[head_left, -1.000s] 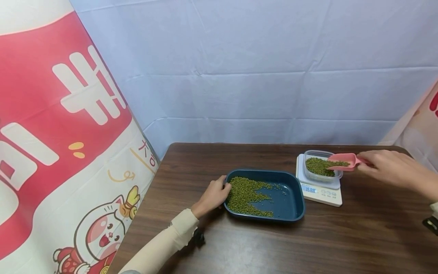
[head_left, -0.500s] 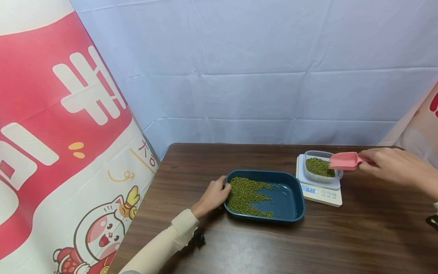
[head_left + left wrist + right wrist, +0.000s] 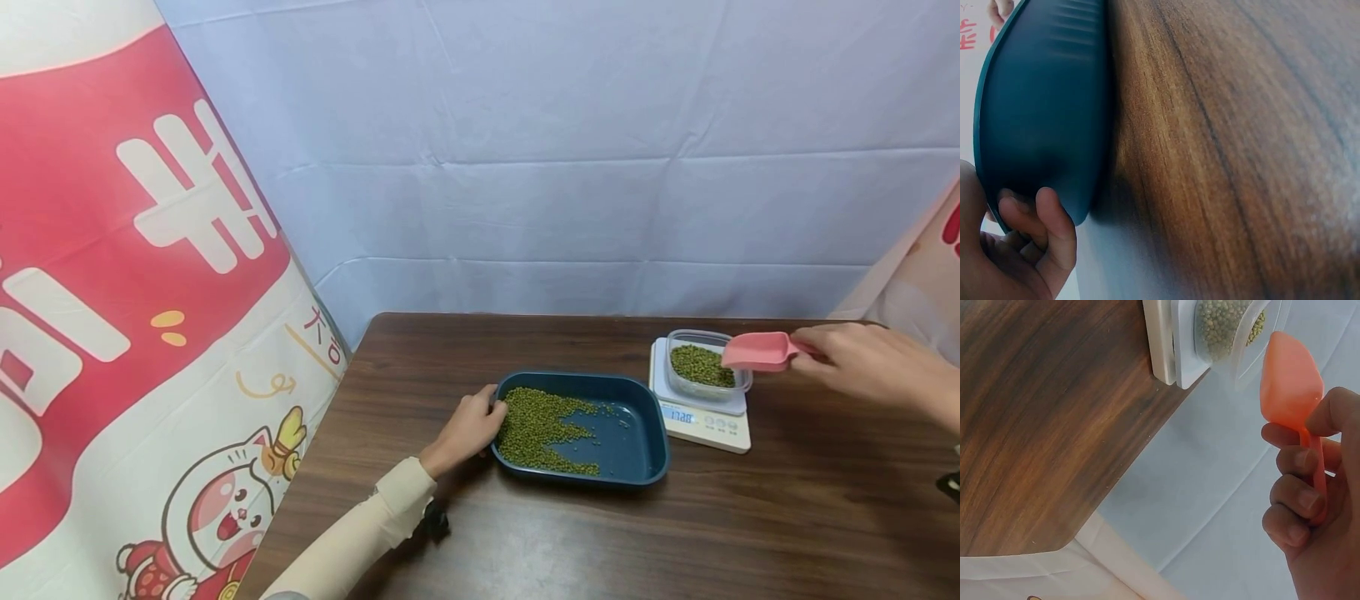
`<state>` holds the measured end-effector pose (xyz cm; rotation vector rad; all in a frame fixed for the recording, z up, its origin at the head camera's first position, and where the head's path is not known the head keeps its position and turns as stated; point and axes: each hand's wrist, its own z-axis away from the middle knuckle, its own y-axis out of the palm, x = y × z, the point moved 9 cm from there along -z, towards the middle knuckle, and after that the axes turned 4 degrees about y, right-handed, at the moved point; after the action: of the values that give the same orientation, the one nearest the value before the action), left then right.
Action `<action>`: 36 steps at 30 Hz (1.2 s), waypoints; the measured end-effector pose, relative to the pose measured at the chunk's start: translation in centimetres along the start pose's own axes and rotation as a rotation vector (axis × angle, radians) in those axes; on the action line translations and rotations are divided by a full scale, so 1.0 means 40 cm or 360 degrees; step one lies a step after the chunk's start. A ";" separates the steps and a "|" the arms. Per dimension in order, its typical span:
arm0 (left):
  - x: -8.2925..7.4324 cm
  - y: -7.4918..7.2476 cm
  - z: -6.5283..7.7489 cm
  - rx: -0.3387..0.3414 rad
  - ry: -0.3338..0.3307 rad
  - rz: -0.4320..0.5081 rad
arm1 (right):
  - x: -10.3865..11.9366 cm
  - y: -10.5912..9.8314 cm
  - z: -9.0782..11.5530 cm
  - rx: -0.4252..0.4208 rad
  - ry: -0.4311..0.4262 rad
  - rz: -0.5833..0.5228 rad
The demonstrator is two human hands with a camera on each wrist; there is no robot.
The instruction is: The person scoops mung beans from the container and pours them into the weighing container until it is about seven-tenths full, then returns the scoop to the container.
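Observation:
My left hand (image 3: 471, 422) grips the left rim of a dark blue rectangular tray (image 3: 633, 433); in the left wrist view its fingers (image 3: 1057, 228) curl against the tray's outer wall. Small green beans (image 3: 532, 425), which look like mung beans, lie mostly in the tray's left half. My right hand (image 3: 855, 358) holds a pink scoop (image 3: 757, 352) by its handle, bowl tipped over the right rim of a clear plastic container (image 3: 705, 389). More green beans (image 3: 699, 367) lie in that container. It stands on a white kitchen scale (image 3: 712, 429) with a lit display.
The brown wooden table (image 3: 570, 542) carries the tray in the middle and the scale to its right, close together. A pale cloth (image 3: 525, 208) hangs behind the table's back edge. A printed red and white banner (image 3: 112, 250) hangs at the left.
The scoop in my right hand has tilted over, and the beans seen in it a second ago no longer show there. The scale's digits have changed. My left hand and the tray have stayed put.

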<state>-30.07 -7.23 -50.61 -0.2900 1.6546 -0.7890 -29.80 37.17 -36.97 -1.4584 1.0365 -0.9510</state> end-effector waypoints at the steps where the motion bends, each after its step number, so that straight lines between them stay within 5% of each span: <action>1: 0.000 0.000 0.000 0.0001 0.0000 0.0001 | 0.000 0.000 0.000 -0.0003 0.0000 -0.0002; 36: 0.005 0.002 0.002 0.0011 -0.0014 0.0016 | 0.134 -0.017 -0.010 -0.0212 -0.0209 -0.0098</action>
<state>-30.04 -7.30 -50.83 -0.2796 1.6436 -0.7849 -28.45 31.99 -36.13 -1.6488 0.9784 -0.8299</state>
